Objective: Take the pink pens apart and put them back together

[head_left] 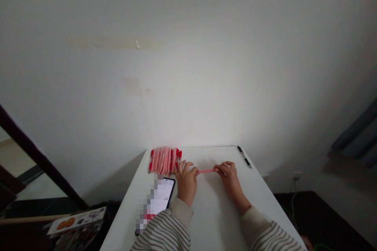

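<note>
The head camera looks down on a white rectangular table [218, 219] pushed against a plain pale wall. Both hands meet near the far middle of the tabletop, holding a slim pink pen [207, 171] crosswise between them, just above or on the surface; which one cannot be told. The left hand [186, 182] pinches the pen's left end, with its fingers curled in around it. The right hand [229, 176] grips the right end in the same way, thumb and fingertips closed on the barrel. Both wrists come out of cream cuffs on grey-and-white striped sleeves.

Just beyond the left hand, at the table's far left edge, lies a tight row of pink pens with red ends [165, 160], side by side and touching, pointing toward the wall. Near the left forearm lies a black-framed smartphone [160, 200]. Most of its bright screen is pixelated, and the only writing that can be read is the number "24". A black pen [244, 157] lies alone at the far right edge, well apart from the hands.

On the wall, a yellowish strip of old tape residue [118, 42] runs level high up. A white wall socket [297, 175] sits low on the right, below a dark grey curtain [357, 135]. On the floor at the lower left lies a flat printed box with orange circles [76, 219], its lettering too small to read.
</note>
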The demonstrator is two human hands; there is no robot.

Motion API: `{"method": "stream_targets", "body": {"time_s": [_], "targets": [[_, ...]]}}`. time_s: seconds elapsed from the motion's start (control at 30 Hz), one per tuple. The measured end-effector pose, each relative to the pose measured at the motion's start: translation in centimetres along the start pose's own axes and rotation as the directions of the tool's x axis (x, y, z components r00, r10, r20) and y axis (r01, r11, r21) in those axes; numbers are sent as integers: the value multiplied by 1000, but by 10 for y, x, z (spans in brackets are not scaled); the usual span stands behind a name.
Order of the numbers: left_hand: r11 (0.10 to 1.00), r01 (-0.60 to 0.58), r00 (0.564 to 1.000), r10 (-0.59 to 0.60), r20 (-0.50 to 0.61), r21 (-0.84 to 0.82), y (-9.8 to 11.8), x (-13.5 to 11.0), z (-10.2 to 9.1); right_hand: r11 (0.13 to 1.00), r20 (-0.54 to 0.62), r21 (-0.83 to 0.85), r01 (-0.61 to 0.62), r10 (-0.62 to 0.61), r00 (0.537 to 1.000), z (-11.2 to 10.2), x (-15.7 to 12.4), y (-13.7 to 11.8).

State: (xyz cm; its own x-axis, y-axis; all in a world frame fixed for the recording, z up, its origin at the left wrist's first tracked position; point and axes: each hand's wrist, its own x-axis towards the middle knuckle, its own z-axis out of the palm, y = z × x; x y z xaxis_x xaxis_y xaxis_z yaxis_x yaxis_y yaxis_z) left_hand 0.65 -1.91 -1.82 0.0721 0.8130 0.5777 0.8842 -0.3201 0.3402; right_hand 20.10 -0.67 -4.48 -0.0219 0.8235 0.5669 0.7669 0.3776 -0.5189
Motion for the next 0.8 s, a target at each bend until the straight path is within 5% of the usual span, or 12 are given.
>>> {"method": "stream_targets", "body": {"time_s": [0.8], "targets": [[1000,-7,1000,7,-29,-11,0,-2,6,999,-82,15,51,-49,995,3,-1,3]]}}
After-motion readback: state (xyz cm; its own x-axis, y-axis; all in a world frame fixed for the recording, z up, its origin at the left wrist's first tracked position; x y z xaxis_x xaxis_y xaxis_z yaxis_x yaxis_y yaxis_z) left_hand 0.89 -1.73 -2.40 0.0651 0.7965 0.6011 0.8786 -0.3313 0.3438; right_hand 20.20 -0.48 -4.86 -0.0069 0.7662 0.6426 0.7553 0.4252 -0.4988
